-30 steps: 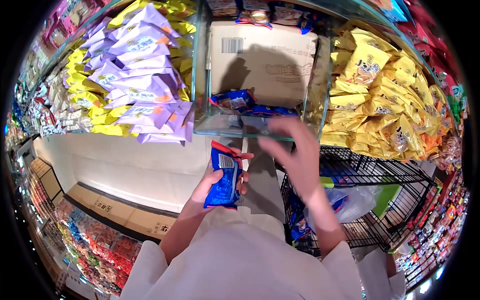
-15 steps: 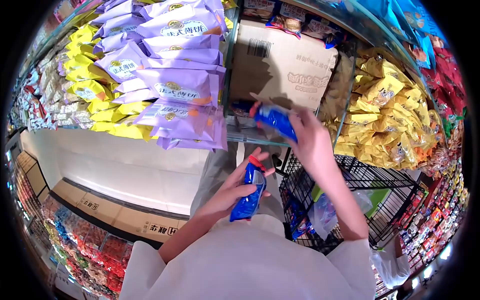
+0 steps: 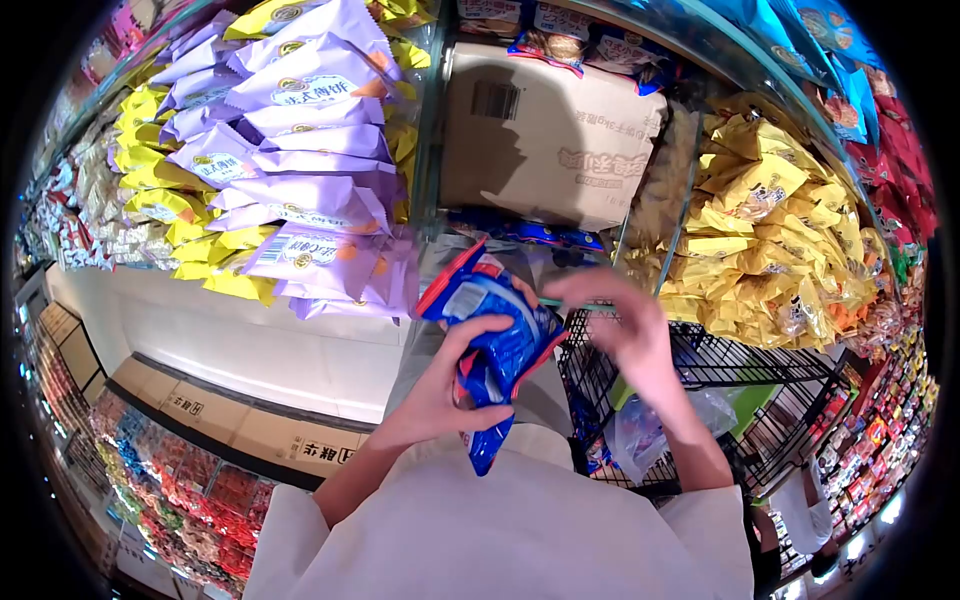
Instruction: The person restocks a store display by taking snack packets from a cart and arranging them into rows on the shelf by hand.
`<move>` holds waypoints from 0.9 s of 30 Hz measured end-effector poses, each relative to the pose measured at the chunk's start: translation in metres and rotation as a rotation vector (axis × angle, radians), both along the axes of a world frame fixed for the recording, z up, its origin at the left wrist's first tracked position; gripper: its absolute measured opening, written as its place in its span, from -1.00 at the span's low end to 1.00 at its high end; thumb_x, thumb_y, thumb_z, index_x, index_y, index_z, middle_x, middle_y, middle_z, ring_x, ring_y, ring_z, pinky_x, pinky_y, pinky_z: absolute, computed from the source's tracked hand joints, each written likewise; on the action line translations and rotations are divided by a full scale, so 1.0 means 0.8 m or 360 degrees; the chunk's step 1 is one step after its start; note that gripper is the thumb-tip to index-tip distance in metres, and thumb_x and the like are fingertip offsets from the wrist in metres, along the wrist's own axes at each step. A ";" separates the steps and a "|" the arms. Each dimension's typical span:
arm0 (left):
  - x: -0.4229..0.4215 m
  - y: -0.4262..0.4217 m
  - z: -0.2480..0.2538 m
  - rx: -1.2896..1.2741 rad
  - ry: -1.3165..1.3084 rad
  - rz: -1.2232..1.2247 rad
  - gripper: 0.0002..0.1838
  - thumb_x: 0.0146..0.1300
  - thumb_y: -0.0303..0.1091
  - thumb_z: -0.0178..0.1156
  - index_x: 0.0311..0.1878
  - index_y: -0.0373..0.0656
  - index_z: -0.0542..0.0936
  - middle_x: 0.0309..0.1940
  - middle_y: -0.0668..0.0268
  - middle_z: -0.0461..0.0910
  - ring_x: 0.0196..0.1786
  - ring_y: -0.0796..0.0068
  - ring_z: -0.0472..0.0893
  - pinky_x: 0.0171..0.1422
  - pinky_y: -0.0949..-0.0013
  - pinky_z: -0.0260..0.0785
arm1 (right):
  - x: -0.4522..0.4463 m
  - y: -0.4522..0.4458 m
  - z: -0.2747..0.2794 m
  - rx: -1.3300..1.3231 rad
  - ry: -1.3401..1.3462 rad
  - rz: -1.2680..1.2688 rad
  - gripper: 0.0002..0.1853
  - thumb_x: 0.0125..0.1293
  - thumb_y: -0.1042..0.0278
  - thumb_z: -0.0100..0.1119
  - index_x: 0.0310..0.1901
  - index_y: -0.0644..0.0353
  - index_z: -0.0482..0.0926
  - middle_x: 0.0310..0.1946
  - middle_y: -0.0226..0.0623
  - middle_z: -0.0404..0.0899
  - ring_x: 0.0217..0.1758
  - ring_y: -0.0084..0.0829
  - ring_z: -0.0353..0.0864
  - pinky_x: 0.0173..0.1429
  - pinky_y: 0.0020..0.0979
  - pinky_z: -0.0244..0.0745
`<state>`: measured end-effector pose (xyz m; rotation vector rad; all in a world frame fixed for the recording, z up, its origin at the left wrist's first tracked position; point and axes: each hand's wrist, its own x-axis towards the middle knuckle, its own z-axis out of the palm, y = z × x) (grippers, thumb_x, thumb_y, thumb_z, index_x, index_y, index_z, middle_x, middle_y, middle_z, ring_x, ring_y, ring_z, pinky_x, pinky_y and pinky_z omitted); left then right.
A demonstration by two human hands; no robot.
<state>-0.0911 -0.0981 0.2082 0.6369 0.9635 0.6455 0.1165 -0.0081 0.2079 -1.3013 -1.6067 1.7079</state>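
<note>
Blue packets with red edges [image 3: 515, 335] are gripped in my left hand [image 3: 440, 395], in front of my body; at least two overlap there. Just right of them is my right hand [image 3: 630, 325], its fingers apart and blurred, with nothing visible in it. Beyond both hands stands a cardboard box [image 3: 550, 140] inside a glass-sided bin. More blue packets [image 3: 550, 235] lie along the box's near edge, partly hidden behind the held ones.
Purple packets [image 3: 310, 205] are stacked on the left, yellow packets [image 3: 760, 230] fill the right bin. A black wire cart [image 3: 700, 350] with a plastic bag stands below right. Cardboard boxes [image 3: 230, 415] line the lower left. A glass divider [image 3: 680, 200] edges the middle bin.
The blue packet that my right hand held over the bin is now with the other in my left hand. My right hand has come back empty and opened.
</note>
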 end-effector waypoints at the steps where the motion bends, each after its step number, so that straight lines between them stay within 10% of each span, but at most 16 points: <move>1: 0.000 -0.006 0.004 -0.0032 0.0068 -0.0029 -0.20 -0.17 -0.47 0.35 0.21 -0.07 0.21 0.12 0.25 0.19 0.21 0.38 0.20 0.27 0.37 0.05 | -0.007 0.010 -0.012 -0.0361 -0.0092 -0.0271 -0.74 -0.05 0.32 0.28 -0.33 0.28 0.54 -0.31 -0.16 0.57 -0.28 -0.29 0.54 -0.16 -0.38 0.42; 7: 0.011 -0.030 0.015 0.0229 0.0177 -0.0089 -0.24 -0.22 -0.42 0.39 0.16 -0.06 0.30 0.08 0.17 0.21 0.18 0.25 0.23 0.26 0.31 0.06 | -0.063 0.016 -0.226 0.0595 -0.1537 0.1112 -0.87 0.01 0.30 0.17 -0.46 0.17 0.58 -0.44 -0.23 0.60 -0.40 -0.27 0.60 -0.32 -0.34 0.47; 10: 0.008 -0.041 0.017 0.0078 0.0196 -0.0100 -0.25 -0.22 -0.40 0.39 0.14 -0.07 0.32 0.05 0.15 0.25 0.16 0.23 0.26 0.25 0.30 0.08 | -0.079 0.020 -0.255 0.0708 -0.1394 0.1418 -0.89 -0.02 0.35 0.12 -0.47 0.16 0.58 -0.42 -0.21 0.58 -0.32 -0.30 0.58 -0.31 -0.35 0.48; 19: 0.003 -0.051 0.010 0.0027 0.0259 0.0005 -0.29 -0.23 -0.40 0.40 0.10 -0.13 0.36 0.02 0.13 0.34 0.10 0.23 0.34 0.20 0.32 0.14 | -0.061 0.041 -0.130 0.1972 -0.0889 0.0795 -0.93 -0.08 0.36 0.06 -0.49 0.08 0.43 -0.24 -0.31 0.42 -0.07 -0.30 0.40 -0.17 -0.39 0.38; 27: 0.019 -0.041 0.008 0.0272 0.0301 -0.0037 -0.30 -0.20 -0.39 0.39 0.12 -0.11 0.36 -0.03 0.12 0.41 0.03 0.23 0.41 0.16 0.32 0.21 | -0.011 0.052 -0.166 0.2036 -0.1101 0.0903 -0.89 -0.04 0.33 0.03 -0.42 0.09 0.43 -0.14 -0.24 0.43 -0.01 -0.31 0.38 -0.01 -0.33 0.32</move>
